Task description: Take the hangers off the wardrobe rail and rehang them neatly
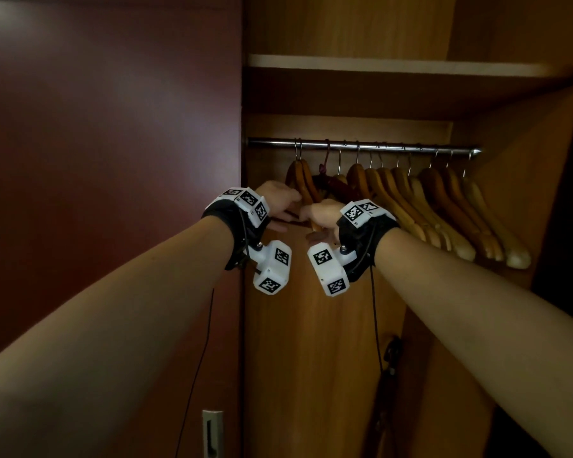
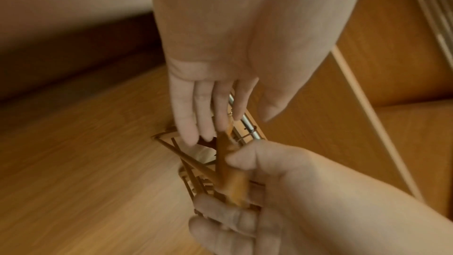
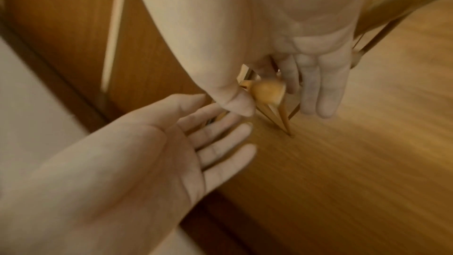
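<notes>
A steel rail (image 1: 361,146) crosses the wardrobe and carries several wooden hangers (image 1: 444,206). At its left end hangs a pair of darker wooden hangers (image 1: 306,183). My right hand (image 1: 323,214) grips the lower arm of one of them. In the left wrist view its thumb and curled fingers (image 2: 245,218) wrap the hanger's arm (image 2: 224,158). The hanger's rounded end (image 3: 268,92) shows between that thumb and the fingers. My left hand (image 1: 278,198) is open beside it, its straight fingers (image 2: 203,115) reaching against the same hangers. Its flat palm (image 3: 147,162) faces up.
A dark purple hanger (image 1: 331,183) hangs just right of the held pair. A shelf (image 1: 377,66) runs above the rail. A dark red door (image 1: 113,160) stands at the left, with a handle (image 1: 212,431) low down. A wooden panel (image 1: 311,358) lies below my hands.
</notes>
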